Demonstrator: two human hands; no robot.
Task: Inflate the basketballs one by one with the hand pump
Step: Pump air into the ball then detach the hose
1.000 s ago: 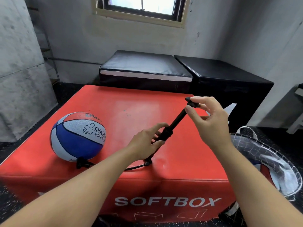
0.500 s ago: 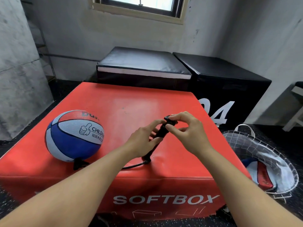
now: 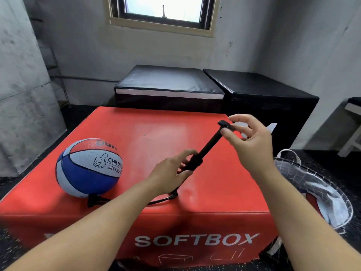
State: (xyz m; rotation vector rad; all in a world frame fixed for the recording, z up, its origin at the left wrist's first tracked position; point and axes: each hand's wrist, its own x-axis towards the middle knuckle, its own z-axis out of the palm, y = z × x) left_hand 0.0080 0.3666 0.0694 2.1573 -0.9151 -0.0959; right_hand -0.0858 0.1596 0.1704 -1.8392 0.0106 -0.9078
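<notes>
Red soft box [image 3: 136, 133]: work surface, bears ball and pump.
Mesh basket [image 3: 312, 184], floor right of box: holds at least one more ball, partly hidden; count unclear.
Basketball [image 3: 88, 167]: on box, left; looks round, hose [image 3: 160, 201] attached at base.
Hand pump [image 3: 207, 147]: tilted, rod extended.
Left hand [image 3: 170, 173] grips barrel; right hand [image 3: 252, 141] pinches handle.
Progress: first ball mid-inflation, judged; basket balls remain.

I see a ball [image 3: 88, 168] with a pebbled, matt rubber skin, and a pump [image 3: 207, 147] of matt black plastic. The red box [image 3: 148, 133] looks like smooth vinyl with a soft sheen; the wall [image 3: 78, 45] behind is rough plaster.
</notes>
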